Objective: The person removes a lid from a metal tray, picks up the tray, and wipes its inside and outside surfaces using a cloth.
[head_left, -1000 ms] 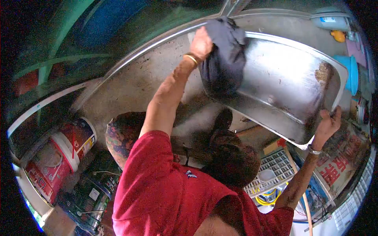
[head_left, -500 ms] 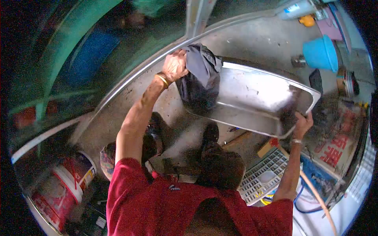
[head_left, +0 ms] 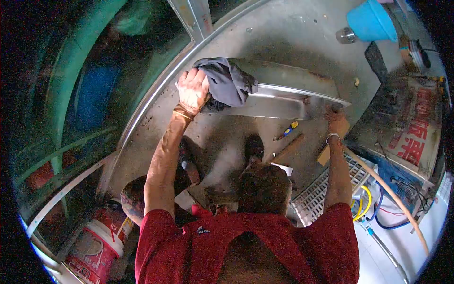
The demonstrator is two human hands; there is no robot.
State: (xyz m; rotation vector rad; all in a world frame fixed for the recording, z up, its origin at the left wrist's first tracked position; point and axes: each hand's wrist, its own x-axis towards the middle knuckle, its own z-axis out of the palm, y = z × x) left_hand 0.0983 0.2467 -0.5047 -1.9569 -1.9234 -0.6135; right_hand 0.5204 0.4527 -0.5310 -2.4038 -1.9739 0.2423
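A long stainless steel basin (head_left: 279, 105) is held out in front of me, tilted so that I see it nearly edge-on. Dark grey cloth (head_left: 227, 81) lies bunched over its left end. My left hand (head_left: 193, 90) is closed on this cloth, and the basin end beneath is hidden. At the right end, my right hand (head_left: 336, 121) grips the basin by its corner; the fingertips are in shadow.
Below the basin, a yellow-and-blue handled tool (head_left: 291, 128) and a wooden strip (head_left: 288, 147) lie on the floor. A white plastic grate (head_left: 319, 191) and a long pole (head_left: 388, 201) are at right. A blue bucket (head_left: 371, 22) is at upper right, a red-and-white bucket (head_left: 97, 244) lower left.
The basin has tipped from showing its hollow inside to nearly edge-on. Its right end and my right hand have come lower and to the left in view; my left hand keeps the cloth.
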